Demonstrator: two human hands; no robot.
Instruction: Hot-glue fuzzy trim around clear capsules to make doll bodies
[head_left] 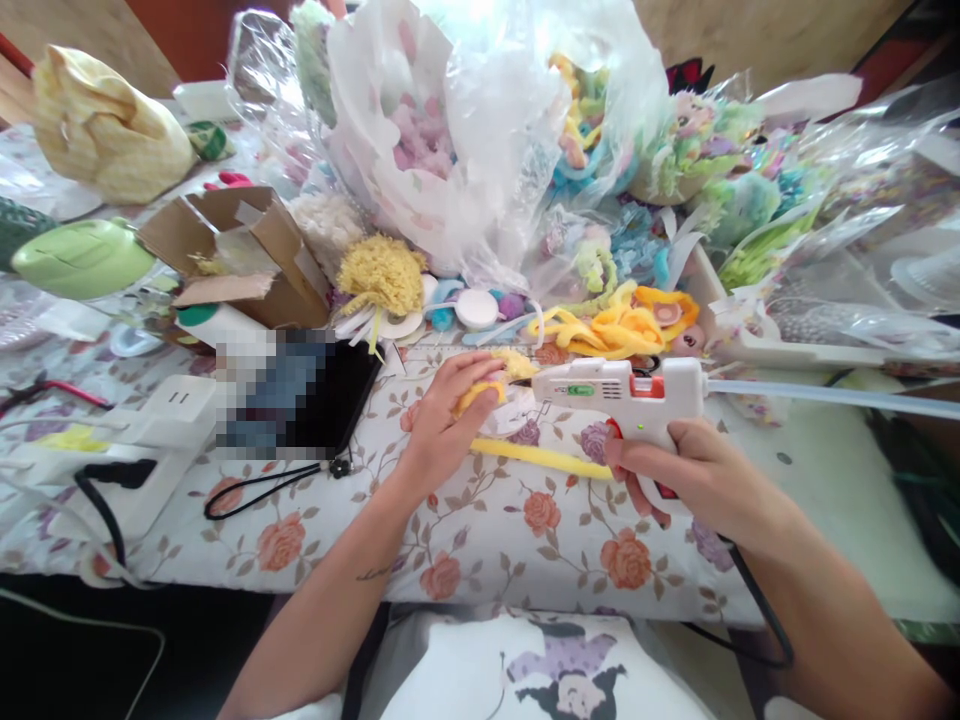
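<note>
Yellow, fuzzy fabric piece (480,396) lies pinched in the left hand (442,415), whose thumb and fingers stand narrow about it. Clock directions are read with twelve away from the wearer. At three o'clock from this hand, the right hand (686,465) closes around the grip of a white plastic hot-glue gun (581,385), its index finger at the red trigger. The nozzle points toward nine o'clock, close to the fabric piece; whether they touch cannot be told. A translucent glue stick (817,393) projects from the rear toward three o'clock. One straight, soft yellow strip (540,457) lies on the white, rose-patterned tablecloth (495,540) at four o'clock from the left hand. A shaggy mustard-yellow ball (382,272) sits at eleven, and a flat black device (356,385) at nine.
</note>
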